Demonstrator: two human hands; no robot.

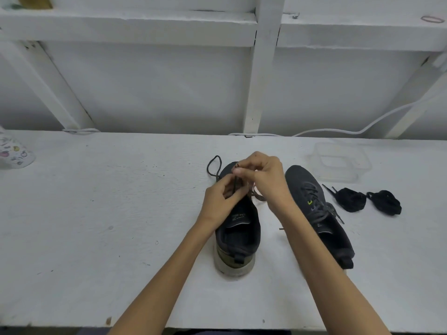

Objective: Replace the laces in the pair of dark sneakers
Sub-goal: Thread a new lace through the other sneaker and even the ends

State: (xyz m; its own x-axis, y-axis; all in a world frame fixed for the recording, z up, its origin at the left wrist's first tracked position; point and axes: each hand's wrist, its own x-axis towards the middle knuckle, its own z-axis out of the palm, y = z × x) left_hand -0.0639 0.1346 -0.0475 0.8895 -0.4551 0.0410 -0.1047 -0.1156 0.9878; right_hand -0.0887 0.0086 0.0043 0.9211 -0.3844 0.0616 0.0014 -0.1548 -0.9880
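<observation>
Dark lace (208, 168) loops off the toe of the near sneaker (238, 235), which stands heel toward the person on the white table (96, 213). The left hand (217, 200) and right hand (264, 176) both pinch that lace over the shoe's front, fingers curled tight. To the right lies the second sneaker (321, 213), laced, with two bundles of black laces (352, 199) beside it.

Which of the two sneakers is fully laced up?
The right sneaker, its laces crossed and tied; the left sneaker has a loose lace trailing past its toe.
</observation>
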